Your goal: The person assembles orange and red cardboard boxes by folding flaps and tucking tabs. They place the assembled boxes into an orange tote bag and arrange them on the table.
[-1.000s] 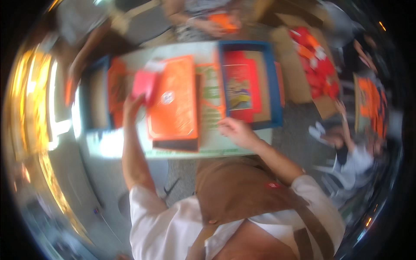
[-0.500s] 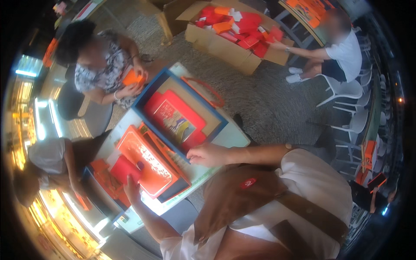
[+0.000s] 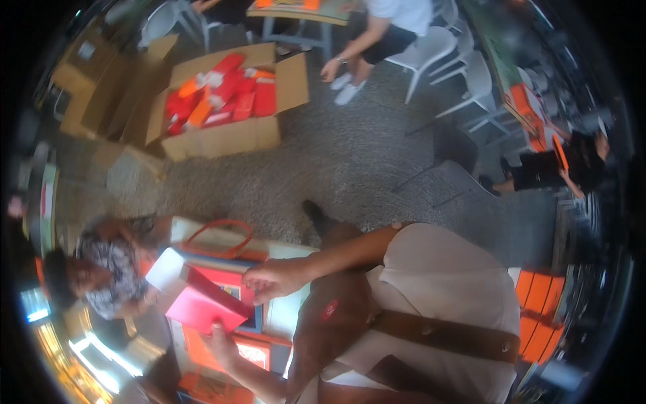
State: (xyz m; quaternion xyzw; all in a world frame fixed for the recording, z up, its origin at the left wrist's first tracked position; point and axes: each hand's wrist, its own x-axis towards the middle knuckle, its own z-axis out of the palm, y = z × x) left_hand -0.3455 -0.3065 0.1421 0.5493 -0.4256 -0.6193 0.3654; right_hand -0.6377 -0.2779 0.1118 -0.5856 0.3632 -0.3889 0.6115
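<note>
A red paper box (image 3: pixel 207 301) is raised over the table, its white end flap (image 3: pixel 165 268) standing out at the upper left. My left hand (image 3: pixel 222 347) grips the box from below, thumb against its lower side. My right hand (image 3: pixel 269 279) is just right of the box with its fingers loosely bent and apart; nothing shows in it. Under the box, partly hidden, lies a blue-edged tray (image 3: pixel 254 322) with a red piece in it. An orange box with a white pattern (image 3: pixel 253 353) lies on the near side, partly behind my left forearm.
A large cardboard carton (image 3: pixel 225 140) full of red and orange boxes stands on the floor ahead. An orange handle (image 3: pixel 222 232) arches at the table's far edge. One person (image 3: pixel 111 273) sits at the left. White chairs (image 3: pixel 431 50) line the far right; orange boxes (image 3: pixel 540 306) are stacked at right.
The view has swung right. My left hand has lifted the red box off the table area, and its white flap now shows. My right hand has come beside it, away from the tray's edge.
</note>
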